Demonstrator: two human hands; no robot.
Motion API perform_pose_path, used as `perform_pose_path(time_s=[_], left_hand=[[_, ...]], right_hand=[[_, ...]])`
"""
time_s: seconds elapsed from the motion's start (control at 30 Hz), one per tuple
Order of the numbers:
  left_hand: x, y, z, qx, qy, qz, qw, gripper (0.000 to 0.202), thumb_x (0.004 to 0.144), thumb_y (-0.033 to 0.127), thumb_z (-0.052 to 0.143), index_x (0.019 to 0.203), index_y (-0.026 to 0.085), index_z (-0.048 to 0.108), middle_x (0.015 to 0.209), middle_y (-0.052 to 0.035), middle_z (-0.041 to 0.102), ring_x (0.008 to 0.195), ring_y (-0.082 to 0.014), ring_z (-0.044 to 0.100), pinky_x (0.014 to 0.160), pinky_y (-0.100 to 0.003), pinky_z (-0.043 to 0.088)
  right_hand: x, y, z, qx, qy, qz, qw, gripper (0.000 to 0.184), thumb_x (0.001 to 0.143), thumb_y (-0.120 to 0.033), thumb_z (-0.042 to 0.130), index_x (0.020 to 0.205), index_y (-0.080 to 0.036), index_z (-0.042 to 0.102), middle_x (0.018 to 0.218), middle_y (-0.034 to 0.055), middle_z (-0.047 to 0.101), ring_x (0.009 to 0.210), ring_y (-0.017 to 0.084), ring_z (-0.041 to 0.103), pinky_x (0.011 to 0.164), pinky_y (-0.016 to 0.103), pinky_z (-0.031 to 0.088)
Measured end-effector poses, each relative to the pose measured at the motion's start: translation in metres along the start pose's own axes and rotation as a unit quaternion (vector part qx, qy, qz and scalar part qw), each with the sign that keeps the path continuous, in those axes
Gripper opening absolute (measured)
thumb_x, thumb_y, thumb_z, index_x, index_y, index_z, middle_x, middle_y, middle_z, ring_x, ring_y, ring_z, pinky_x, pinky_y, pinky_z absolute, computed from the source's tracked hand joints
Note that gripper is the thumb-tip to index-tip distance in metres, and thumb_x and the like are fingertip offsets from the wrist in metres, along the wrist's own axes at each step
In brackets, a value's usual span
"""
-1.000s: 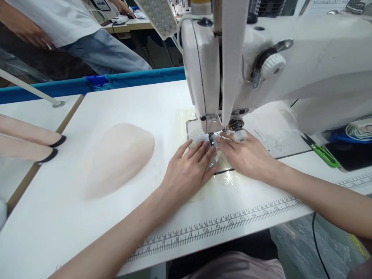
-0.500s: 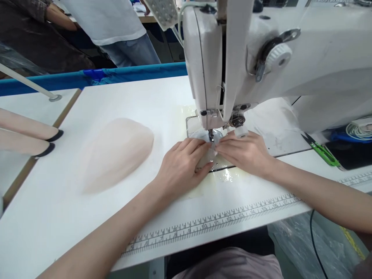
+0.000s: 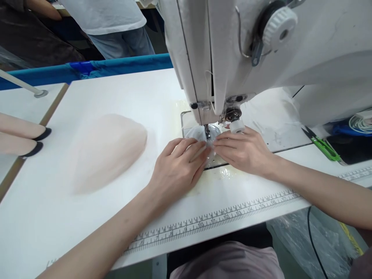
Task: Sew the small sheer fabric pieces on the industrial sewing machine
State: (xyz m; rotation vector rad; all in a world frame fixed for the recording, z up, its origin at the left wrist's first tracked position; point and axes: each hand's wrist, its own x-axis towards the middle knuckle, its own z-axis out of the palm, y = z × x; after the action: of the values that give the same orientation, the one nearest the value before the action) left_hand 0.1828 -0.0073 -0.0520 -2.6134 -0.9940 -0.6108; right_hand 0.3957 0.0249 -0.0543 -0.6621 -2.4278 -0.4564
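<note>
Edging leftward, the left hand (image 3: 177, 166) and right hand (image 3: 242, 149) are pressing outstretched, ungripping fingers onto the sheer fabric piece (image 3: 193, 135) beneath the needle (image 3: 207, 131) on the desk (image 3: 116, 89), seemingly guiding a seam; feeding onward is calling for even pressure.

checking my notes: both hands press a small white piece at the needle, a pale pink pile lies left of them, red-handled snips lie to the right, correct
One slip: the head view shows the snips with green handles, not red. The left hand and right hand do press the small white piece at the needle, with the pale pink pile to their left.
</note>
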Motion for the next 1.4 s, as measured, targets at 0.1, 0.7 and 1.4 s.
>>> perform_pose_path(time_s=[0.1, 0.7, 1.4], left_hand=[[0.0, -0.001, 0.003, -0.047, -0.016, -0.059, 0.997, 0.03, 0.09, 0.019, 0.057, 0.119, 0.016, 0.064, 0.111, -0.0064, 0.069, 0.101, -0.0231, 0.06, 0.084, -0.038, 0.05], [0.036, -0.028, 0.013, -0.121, -0.08, -0.126, 0.981, 0.02, 0.092, 0.032, 0.053, 0.088, 0.023, 0.071, 0.094, -0.0045, 0.07, 0.09, -0.0249, 0.06, 0.077, -0.041, 0.045], [0.0, 0.002, -0.001, 0.011, -0.021, 0.017, 1.0, 0.028, 0.091, 0.014, 0.054, 0.117, 0.01, 0.064, 0.115, -0.0115, 0.071, 0.113, -0.0244, 0.064, 0.098, -0.044, 0.044]], right_hand=[[0.002, 0.0, 0.0, 0.024, -0.009, 0.029, 0.999, 0.025, 0.091, -0.008, 0.051, 0.079, -0.02, 0.071, 0.077, -0.0059, 0.075, 0.081, 0.01, 0.069, 0.076, 0.026, 0.048], [0.013, 0.003, 0.0, 0.109, -0.066, 0.273, 0.953, 0.021, 0.091, -0.03, 0.056, 0.088, -0.022, 0.075, 0.068, -0.0037, 0.069, 0.058, 0.011, 0.059, 0.049, 0.024, 0.028], [-0.001, -0.005, 0.001, 0.022, -0.013, 0.028, 0.999, 0.027, 0.087, -0.004, 0.052, 0.076, -0.019, 0.071, 0.088, -0.0027, 0.077, 0.085, 0.012, 0.069, 0.099, 0.033, 0.048]])
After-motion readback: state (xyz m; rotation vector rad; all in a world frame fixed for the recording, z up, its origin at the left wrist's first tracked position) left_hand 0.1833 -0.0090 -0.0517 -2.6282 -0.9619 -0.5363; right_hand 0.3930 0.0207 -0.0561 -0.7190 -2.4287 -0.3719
